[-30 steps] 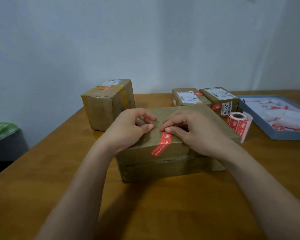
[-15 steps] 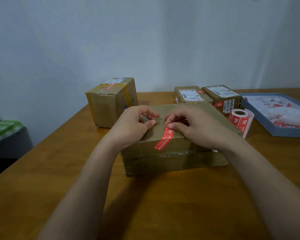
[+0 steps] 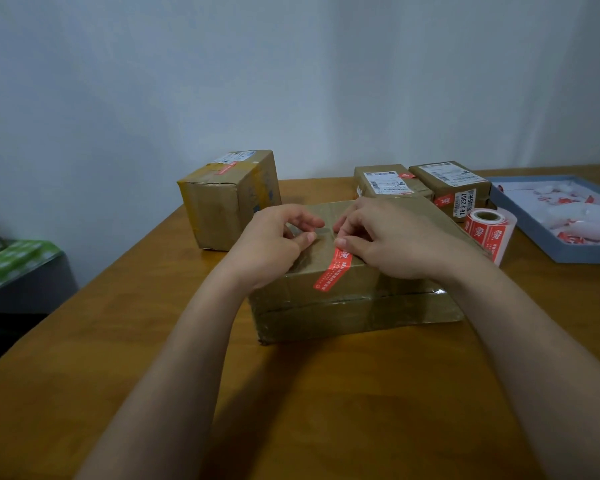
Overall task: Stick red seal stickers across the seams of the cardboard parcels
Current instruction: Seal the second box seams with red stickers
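- On the far left, past the worktop (image 3: pixel 84 393) edge, a green-topped stand (image 3: pixel 18 261) sits low against the wall, apart from the wooden surface.
- Back left, a tall cardboard parcel (image 3: pixel 227 202) stands near the rear edge with a red sticker over its top seam; bare wood lies open in front of it.
- At centre, the wide flat parcel (image 3: pixel 354 299) lies between both forearms, its near face turned toward the wearer.
- Left hand (image 3: pixel 274 242) rests on the parcel's top left part, fingers curled loosely, thumb pressing the top; it grips nothing that I can make out.
- Red seal sticker (image 3: pixel 333 270) runs slantwise from the top down over the front upper edge, lying on the cardboard.
- Right hand (image 3: pixel 392 237) lies on the top, fingers bent, thumb tip pressing the sticker's upper end.
- Behind, two small labelled parcels (image 3: pixel 426 188) sit side by side, touching.
- Sticker roll (image 3: pixel 487 228) stands just beside the flat parcel's right rear corner.
- Far right, a blue tray (image 3: pixel 568 252) holds white and red backing scraps, running out of frame.
- Near side of the worktop is open wood.
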The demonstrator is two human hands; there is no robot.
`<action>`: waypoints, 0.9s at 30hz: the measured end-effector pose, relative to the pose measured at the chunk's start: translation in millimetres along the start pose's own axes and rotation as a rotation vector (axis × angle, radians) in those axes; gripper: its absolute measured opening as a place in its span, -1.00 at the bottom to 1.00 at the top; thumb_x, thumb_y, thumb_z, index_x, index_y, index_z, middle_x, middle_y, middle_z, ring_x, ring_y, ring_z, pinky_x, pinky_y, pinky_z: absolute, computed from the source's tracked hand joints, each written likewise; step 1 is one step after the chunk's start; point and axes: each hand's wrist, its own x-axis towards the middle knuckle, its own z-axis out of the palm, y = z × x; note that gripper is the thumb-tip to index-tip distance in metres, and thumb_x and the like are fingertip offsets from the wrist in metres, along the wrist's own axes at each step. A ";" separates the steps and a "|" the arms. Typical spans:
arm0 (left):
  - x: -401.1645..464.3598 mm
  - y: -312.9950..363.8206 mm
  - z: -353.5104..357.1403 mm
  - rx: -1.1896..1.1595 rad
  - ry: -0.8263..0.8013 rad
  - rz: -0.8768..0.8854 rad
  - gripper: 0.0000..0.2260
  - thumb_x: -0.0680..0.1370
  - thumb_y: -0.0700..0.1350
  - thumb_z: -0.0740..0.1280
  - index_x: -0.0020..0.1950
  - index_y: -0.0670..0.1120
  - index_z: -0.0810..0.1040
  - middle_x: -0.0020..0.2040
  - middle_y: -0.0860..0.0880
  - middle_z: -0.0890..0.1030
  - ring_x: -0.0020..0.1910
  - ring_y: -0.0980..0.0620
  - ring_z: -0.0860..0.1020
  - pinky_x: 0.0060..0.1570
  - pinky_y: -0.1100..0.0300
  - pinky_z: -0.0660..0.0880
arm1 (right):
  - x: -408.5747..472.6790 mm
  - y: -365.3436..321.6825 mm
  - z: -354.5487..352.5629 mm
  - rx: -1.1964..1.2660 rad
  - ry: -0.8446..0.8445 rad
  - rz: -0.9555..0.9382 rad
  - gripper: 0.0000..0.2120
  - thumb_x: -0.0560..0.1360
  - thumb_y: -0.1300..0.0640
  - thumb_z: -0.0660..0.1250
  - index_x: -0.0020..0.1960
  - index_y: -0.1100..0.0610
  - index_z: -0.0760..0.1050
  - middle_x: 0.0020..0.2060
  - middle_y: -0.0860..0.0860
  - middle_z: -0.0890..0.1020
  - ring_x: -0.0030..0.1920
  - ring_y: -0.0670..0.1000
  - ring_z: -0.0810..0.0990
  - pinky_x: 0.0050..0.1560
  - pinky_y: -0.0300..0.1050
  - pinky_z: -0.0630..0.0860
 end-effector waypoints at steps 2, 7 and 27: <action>0.1 -0.3 0.3 0.000 -0.001 0.000 -0.79 0.60 -0.15 0.30 0.18 0.06 0.59 -0.04 0.13 0.57 -0.10 0.09 0.52 -0.25 0.28 0.41 | 0.1 -0.2 0.9 -0.023 0.016 0.001 -0.83 0.56 -0.06 0.24 -0.15 -0.08 0.54 0.11 -0.14 0.52 0.01 -0.06 0.51 0.04 0.05 0.51; 1.1 -0.4 0.7 -0.009 -0.006 0.006 -0.80 0.60 -0.16 0.29 0.18 0.05 0.59 -0.02 0.12 0.57 -0.14 0.10 0.51 -0.28 0.31 0.39 | 0.3 -0.2 -0.3 -0.017 0.009 0.007 -0.78 0.58 -0.05 0.21 -0.19 -0.07 0.54 0.10 -0.16 0.52 0.00 -0.05 0.52 0.03 0.07 0.51; 0.3 -0.5 0.1 -0.002 0.009 0.013 -0.80 0.60 -0.14 0.29 0.18 0.05 0.58 -0.02 0.13 0.57 -0.20 0.11 0.50 -0.37 0.40 0.40 | -18.3 15.1 -1.6 0.324 0.180 0.003 -0.84 0.54 0.03 0.31 0.07 0.05 0.56 0.01 -0.12 0.58 -0.03 -0.28 0.50 -0.22 -0.65 0.30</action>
